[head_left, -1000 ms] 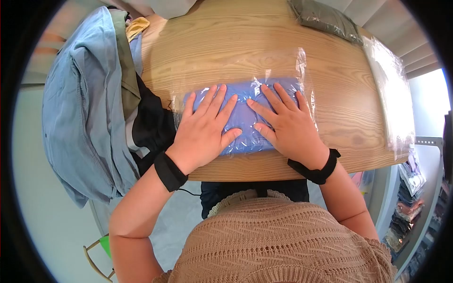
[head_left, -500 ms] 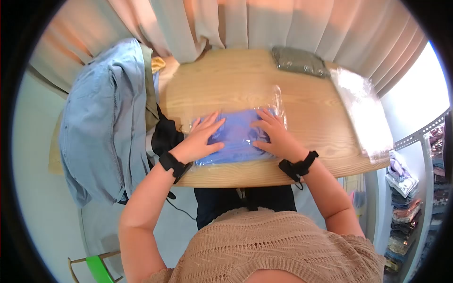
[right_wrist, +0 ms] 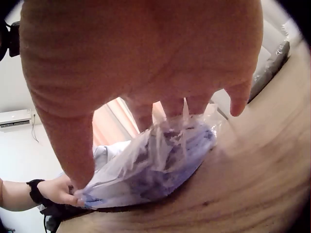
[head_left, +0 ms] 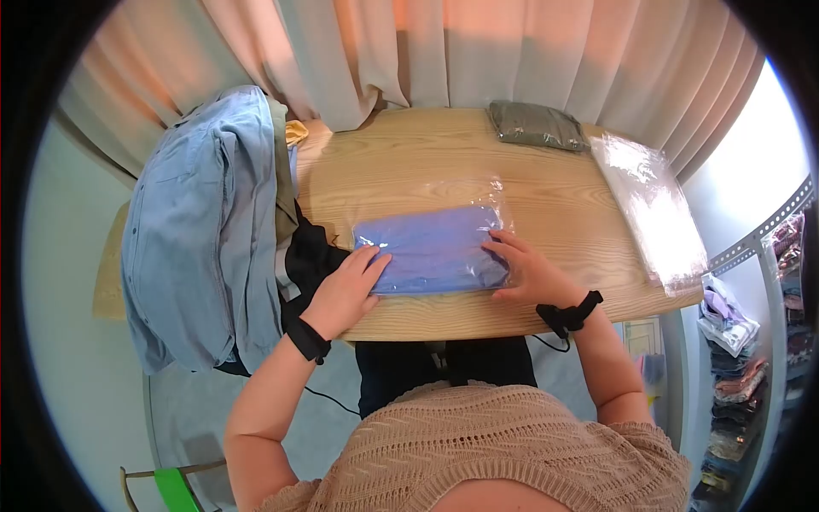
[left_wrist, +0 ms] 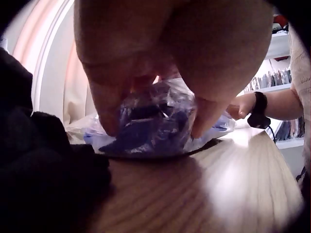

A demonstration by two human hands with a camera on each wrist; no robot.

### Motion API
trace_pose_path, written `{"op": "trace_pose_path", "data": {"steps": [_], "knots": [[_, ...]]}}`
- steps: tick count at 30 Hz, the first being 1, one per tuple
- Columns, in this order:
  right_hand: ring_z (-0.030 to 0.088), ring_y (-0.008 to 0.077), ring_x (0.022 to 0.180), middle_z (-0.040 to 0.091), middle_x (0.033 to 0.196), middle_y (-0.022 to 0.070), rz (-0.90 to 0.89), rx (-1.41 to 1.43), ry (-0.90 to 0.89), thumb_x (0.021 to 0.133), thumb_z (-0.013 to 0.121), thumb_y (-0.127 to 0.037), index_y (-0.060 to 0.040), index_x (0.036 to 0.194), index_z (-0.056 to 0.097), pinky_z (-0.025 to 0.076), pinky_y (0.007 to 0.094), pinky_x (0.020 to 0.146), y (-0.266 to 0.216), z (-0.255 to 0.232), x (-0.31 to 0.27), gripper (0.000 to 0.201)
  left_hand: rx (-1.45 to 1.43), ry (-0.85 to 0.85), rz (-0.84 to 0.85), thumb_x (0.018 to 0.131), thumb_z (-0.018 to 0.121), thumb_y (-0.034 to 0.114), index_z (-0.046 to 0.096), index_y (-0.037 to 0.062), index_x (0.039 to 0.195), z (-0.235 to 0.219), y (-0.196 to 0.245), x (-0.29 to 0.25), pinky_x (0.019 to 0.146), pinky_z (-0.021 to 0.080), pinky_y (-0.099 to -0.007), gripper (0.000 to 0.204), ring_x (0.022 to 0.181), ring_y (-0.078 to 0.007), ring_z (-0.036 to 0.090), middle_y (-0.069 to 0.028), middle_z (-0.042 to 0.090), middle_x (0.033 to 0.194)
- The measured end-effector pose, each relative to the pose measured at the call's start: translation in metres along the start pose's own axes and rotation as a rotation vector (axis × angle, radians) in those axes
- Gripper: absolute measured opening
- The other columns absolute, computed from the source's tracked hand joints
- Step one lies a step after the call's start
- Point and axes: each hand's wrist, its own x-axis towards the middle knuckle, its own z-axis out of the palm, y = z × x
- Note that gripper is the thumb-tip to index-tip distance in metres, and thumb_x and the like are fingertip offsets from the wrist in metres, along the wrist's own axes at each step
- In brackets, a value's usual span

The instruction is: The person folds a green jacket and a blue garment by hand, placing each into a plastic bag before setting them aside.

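A folded blue garment in a clear plastic bag [head_left: 435, 249] lies flat near the table's front edge. My left hand [head_left: 343, 292] grips its left end, fingers over the top and thumb at the near side. In the left wrist view, the crinkled end of the bag [left_wrist: 155, 124] sits between thumb and fingers. At the opposite end, my right hand [head_left: 531, 271] holds the packet with thumb low and fingers spread over the upper side. The right wrist view shows the bag's right end [right_wrist: 160, 167] under that palm, with the fingertips partly hidden behind it.
A heap of clothes [head_left: 192, 230], mostly light blue with black cloth [head_left: 311, 260] beside it, covers the table's left side. A bagged dark green garment [head_left: 537, 125] lies at the back right. Clear plastic bags [head_left: 653, 209] lie along the right edge. Curtains [head_left: 495, 51] hang behind.
My hands, earlier spread flat on top of the bagged garment, have moved outward to its two ends and now grip them. The head view has tilted up, bringing the curtains in.
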Motion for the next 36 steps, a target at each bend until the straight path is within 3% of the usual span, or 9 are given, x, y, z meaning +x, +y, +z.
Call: {"op": "trace_pose_path", "data": {"steps": [4, 8, 10, 15, 19, 22, 27, 33, 36], "knots": [[0.036, 0.0304, 0.130, 0.039, 0.139, 0.0175, -0.017, 0.242, -0.019, 0.066, 0.081, -0.026, -0.0078, 0.136, 0.038, 0.029, 0.0385, 0.107, -0.010, -0.021, -0.002, 0.084, -0.137, -0.032, -0.001, 0.073, 0.068, 0.008, 0.050, 0.0041, 0.123, -0.018, -0.011, 0.009, 0.093, 0.044, -0.0358, 0.053, 0.108, -0.0331, 0.053, -0.0159, 0.053, 0.118], [0.037, 0.0249, 0.128, 0.042, 0.136, 0.0120, 0.007, 0.290, -0.010, 0.069, 0.078, -0.019, -0.0064, 0.137, 0.035, 0.029, 0.0342, 0.107, -0.014, -0.039, -0.001, 0.082, -0.509, -0.180, -0.158, 0.077, 0.065, 0.007, 0.057, -0.0003, 0.117, -0.058, -0.023, 0.025, 0.083, 0.046, -0.0277, 0.041, 0.088, -0.0230, 0.061, -0.0122, 0.064, 0.099], [0.041, 0.0245, 0.126, 0.046, 0.133, 0.0122, -0.004, 0.265, 0.037, 0.070, 0.077, -0.018, -0.0059, 0.135, 0.039, 0.031, 0.0339, 0.105, -0.006, -0.039, 0.008, 0.077, -1.020, -0.330, -0.335, 0.082, 0.065, 0.010, 0.053, -0.0027, 0.121, -0.066, -0.039, 0.031, 0.083, 0.047, -0.0290, 0.043, 0.094, -0.0185, 0.061, -0.0113, 0.064, 0.107], [0.057, 0.0244, 0.106, 0.063, 0.110, 0.0139, 0.275, 0.165, 0.118, 0.074, 0.074, -0.018, -0.0023, 0.114, 0.058, 0.042, 0.0341, 0.093, 0.014, -0.018, 0.034, 0.046, -1.070, -0.087, -0.536, 0.091, 0.055, 0.034, 0.045, 0.0016, 0.130, -0.067, -0.059, 0.042, 0.086, 0.042, -0.0238, 0.052, 0.101, -0.0101, 0.055, -0.0073, 0.061, 0.112], [0.058, 0.0253, 0.104, 0.063, 0.109, 0.0154, 0.232, 0.155, 0.120, 0.076, 0.073, -0.020, -0.0004, 0.112, 0.059, 0.042, 0.0347, 0.092, 0.017, -0.018, 0.035, 0.043, -1.469, -0.027, -0.385, 0.081, 0.067, 0.039, 0.041, 0.0025, 0.133, -0.039, -0.075, 0.013, 0.100, 0.033, -0.0301, 0.068, 0.113, -0.0131, 0.047, -0.0074, 0.051, 0.127], [0.058, 0.0244, 0.105, 0.063, 0.110, 0.0148, 0.253, 0.172, 0.106, 0.080, 0.069, -0.021, 0.0010, 0.115, 0.056, 0.043, 0.0344, 0.091, 0.021, -0.010, 0.035, 0.043, -1.281, -0.119, -0.344, 0.073, 0.076, 0.028, 0.040, 0.0026, 0.134, -0.029, -0.057, 0.006, 0.102, 0.031, -0.0316, 0.076, 0.115, -0.0146, 0.045, -0.0073, 0.048, 0.128], [0.057, 0.0171, 0.099, 0.062, 0.107, 0.0098, 0.372, 0.459, 0.074, 0.092, 0.056, -0.022, 0.0006, 0.120, 0.052, 0.045, 0.0300, 0.086, 0.024, -0.001, 0.037, 0.036, -0.654, -0.122, -0.528, 0.078, 0.071, 0.020, 0.057, -0.0055, 0.108, -0.016, -0.058, 0.015, 0.077, 0.046, -0.0286, 0.042, 0.083, -0.0144, 0.056, -0.0074, 0.063, 0.089], [0.057, 0.0127, 0.083, 0.061, 0.094, 0.0080, 0.256, 0.532, 0.311, 0.094, 0.052, -0.029, 0.0040, 0.114, 0.054, 0.047, 0.0257, 0.073, 0.013, -0.026, 0.025, 0.039, -1.135, 0.235, -0.485, 0.091, 0.056, 0.039, 0.056, -0.0052, 0.106, -0.037, -0.017, 0.034, 0.067, 0.043, -0.0232, 0.046, 0.072, -0.0099, 0.052, -0.0055, 0.058, 0.078], [0.057, 0.0116, 0.071, 0.059, 0.083, 0.0074, 0.443, 0.821, 0.365, 0.095, 0.049, -0.032, 0.0039, 0.106, 0.057, 0.048, 0.0248, 0.061, 0.002, -0.035, 0.025, 0.039, -1.221, 0.109, -0.658, 0.094, 0.049, 0.041, 0.054, -0.0034, 0.112, -0.029, -0.025, 0.044, 0.065, 0.047, -0.0234, 0.048, 0.076, -0.0115, 0.058, -0.0042, 0.061, 0.093]]}}
